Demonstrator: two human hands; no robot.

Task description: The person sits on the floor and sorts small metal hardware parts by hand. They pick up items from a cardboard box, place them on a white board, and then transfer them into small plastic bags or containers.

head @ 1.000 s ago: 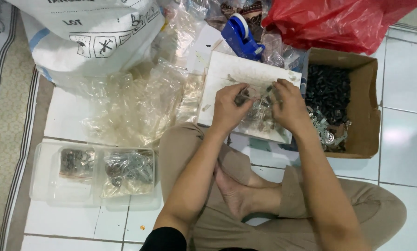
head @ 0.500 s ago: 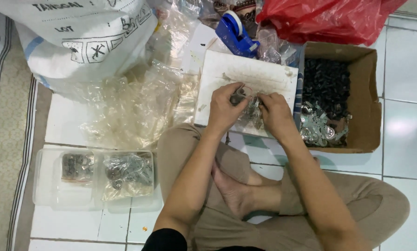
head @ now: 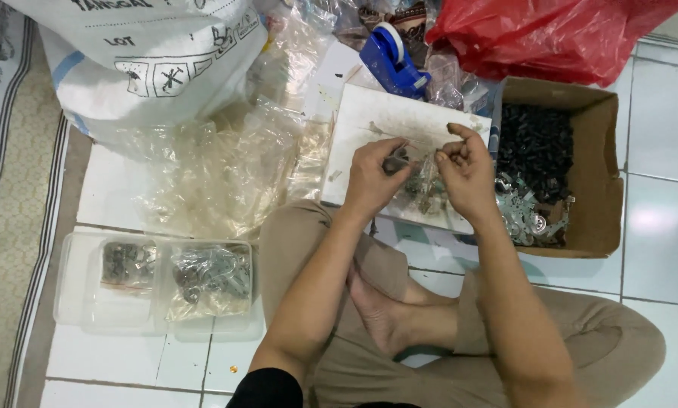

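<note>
I sit cross-legged on a tiled floor. My left hand (head: pixel 374 180) pinches a small dark metal part over a white board (head: pixel 369 121) lying in front of my knees. My right hand (head: pixel 466 175) is beside it, fingers curled, pinching the top of a small clear plastic bag (head: pixel 428 185) with metal pieces inside. The bag hangs between both hands above the board.
A cardboard box (head: pixel 603 151) of black and silver hardware stands at right. A blue tape dispenser (head: pixel 390 60) and a red plastic bag (head: pixel 550 30) lie beyond. A pile of clear bags (head: pixel 218 174), a white sack (head: pixel 142 60) and a clear tray (head: pixel 82 302) with filled bags sit at left.
Both hands have lifted a little off the board and moved apart. My right hand's fingers have risen, and the small bag now hangs between the hands.
</note>
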